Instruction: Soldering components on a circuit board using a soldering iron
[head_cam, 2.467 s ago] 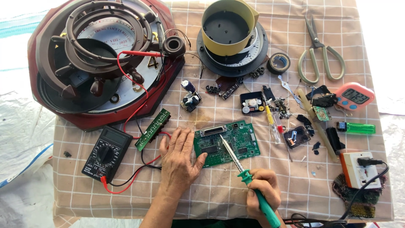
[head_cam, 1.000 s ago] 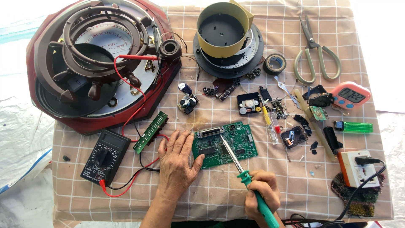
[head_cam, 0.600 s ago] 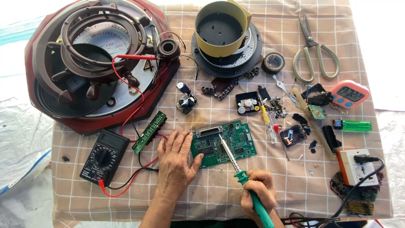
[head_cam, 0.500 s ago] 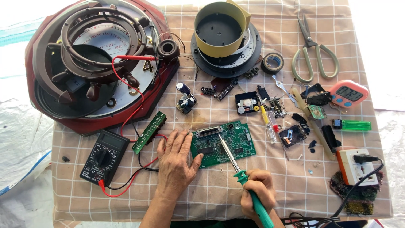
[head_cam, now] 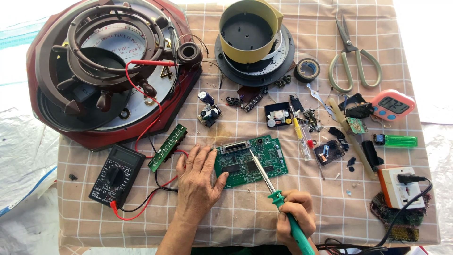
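A green circuit board [head_cam: 257, 158] lies flat on the checked cloth near the front middle. My left hand [head_cam: 197, 182] rests palm down beside it, its thumb and fingertips pressing on the board's left edge. My right hand [head_cam: 295, 217] grips a green-handled soldering iron [head_cam: 276, 196] low at the front. The iron's metal tip touches the board near its middle.
A black multimeter [head_cam: 117, 174] with red and black leads sits left of my left hand. A narrow green strip board [head_cam: 167, 147] lies beside it. A large dismantled wall clock [head_cam: 108, 66] fills the back left. Scissors [head_cam: 351, 59], tape roll [head_cam: 306, 70], power strip [head_cam: 398, 188], green lighter [head_cam: 395, 140] stand right.
The view has drifted slightly. Both hands stay in place, the left on the board and the right holding the iron's tip on it.
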